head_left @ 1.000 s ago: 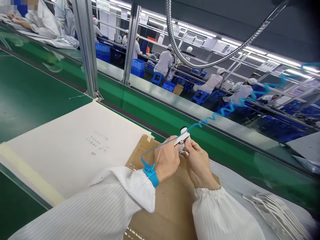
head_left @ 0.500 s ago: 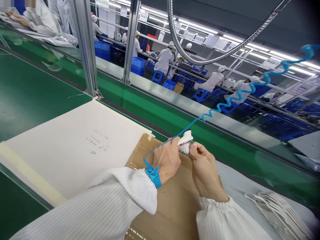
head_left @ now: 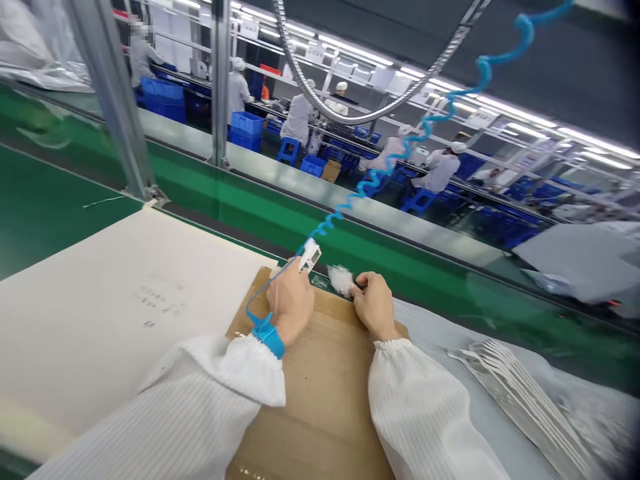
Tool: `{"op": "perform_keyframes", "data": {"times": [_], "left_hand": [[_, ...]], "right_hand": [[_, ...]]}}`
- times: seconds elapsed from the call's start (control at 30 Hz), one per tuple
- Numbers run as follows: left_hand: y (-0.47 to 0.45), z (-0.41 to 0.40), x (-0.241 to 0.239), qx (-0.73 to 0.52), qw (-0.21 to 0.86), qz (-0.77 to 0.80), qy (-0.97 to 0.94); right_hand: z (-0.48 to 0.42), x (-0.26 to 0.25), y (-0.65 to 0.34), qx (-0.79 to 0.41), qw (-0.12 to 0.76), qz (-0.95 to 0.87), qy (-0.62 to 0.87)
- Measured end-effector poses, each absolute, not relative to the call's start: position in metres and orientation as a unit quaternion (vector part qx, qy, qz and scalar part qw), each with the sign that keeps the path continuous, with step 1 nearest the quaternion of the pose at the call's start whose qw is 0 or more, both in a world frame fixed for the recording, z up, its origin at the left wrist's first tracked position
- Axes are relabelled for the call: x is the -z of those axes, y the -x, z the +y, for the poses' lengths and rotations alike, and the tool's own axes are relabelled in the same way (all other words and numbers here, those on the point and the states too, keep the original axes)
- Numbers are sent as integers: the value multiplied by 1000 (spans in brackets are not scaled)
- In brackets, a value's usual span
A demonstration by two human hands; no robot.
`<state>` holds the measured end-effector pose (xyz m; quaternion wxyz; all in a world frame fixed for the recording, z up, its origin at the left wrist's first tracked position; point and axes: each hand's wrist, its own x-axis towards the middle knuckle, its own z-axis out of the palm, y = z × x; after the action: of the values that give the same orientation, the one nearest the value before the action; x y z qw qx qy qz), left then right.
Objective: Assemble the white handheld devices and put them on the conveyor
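Note:
My left hand (head_left: 291,301) holds a small white plastic device (head_left: 310,255) upright between its fingers. My right hand (head_left: 375,305) pinches a white, wispy piece of film or fluff (head_left: 341,280), too blurred to name exactly. The hands are apart, both above the far edge of a brown cardboard sheet (head_left: 315,400). A blue antistatic wrist strap (head_left: 267,337) circles my left wrist, and its blue coiled cord (head_left: 425,130) rises toward the upper right. White striped sleeves cover both forearms.
A large cream sheet (head_left: 115,313) with faint handwriting lies left of the cardboard on a green workbench belt. A stack of silver formed pieces (head_left: 520,400) lies at right. Beyond a glass partition, co-workers sit along another line with blue crates.
My hands have separated, the left moving left with the white device and the right keeping the white wisp. The view has swung to the right.

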<state>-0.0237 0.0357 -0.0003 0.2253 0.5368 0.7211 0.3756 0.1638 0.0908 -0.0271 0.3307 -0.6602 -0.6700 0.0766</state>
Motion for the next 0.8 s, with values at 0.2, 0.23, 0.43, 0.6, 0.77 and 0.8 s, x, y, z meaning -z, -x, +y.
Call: {"op": "perform_keyframes", "data": {"times": [0.2, 0.23, 0.43, 0.6, 0.77, 0.8], "left_hand": [[19, 40, 3, -365, 211, 731, -537], [19, 40, 3, -364, 211, 730, -539], [20, 39, 3, -370, 211, 724, -543], [20, 40, 5, -372, 205, 718, -551], [22, 40, 6, -383, 206, 699, -567], [22, 40, 6, -389, 207, 695, -568]], "right_hand": [[52, 25, -186, -80, 269, -763, 583], [44, 23, -194, -77, 263, -765, 583], [-4, 6, -292, 30, 247, -681, 689], [-38, 5, -361, 101, 194, -565, 795], [-45, 4, -372, 60, 170, -553, 813], [-43, 0, -370, 55, 171, -555, 812]]}}
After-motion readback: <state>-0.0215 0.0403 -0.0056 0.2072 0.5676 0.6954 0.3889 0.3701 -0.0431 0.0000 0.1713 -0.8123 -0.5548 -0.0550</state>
